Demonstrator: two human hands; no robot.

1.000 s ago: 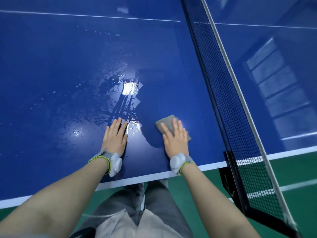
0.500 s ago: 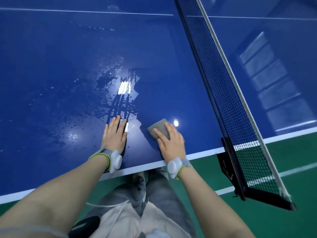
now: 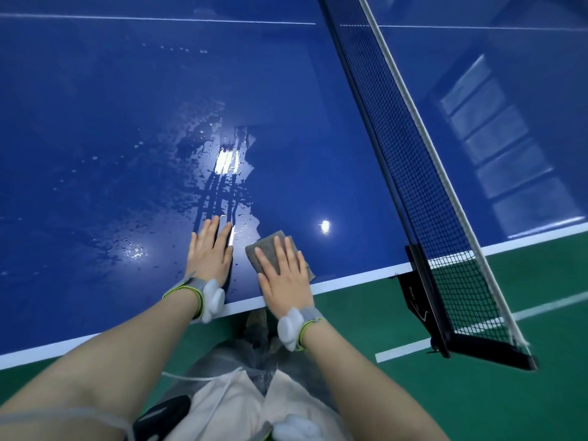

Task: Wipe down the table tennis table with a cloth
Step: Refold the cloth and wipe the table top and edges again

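Now the flat right hand [image 3: 284,278] has dragged the grey cloth [image 3: 273,253] back to the tabletop [image 3: 95,122] edge at lower centre, while the left hand [image 3: 209,252] stays spread flat.

The right hand [image 3: 284,275] and the grey cloth [image 3: 276,254] under its flat palm now lie nearer the near white edge of the blue worktop [image 3: 95,138] than a second ago, with the heel of the hand over that edge. The cloth also sits further left, just beside the left hand [image 3: 210,253]. The wiped dry patch right of the cloth is wider.
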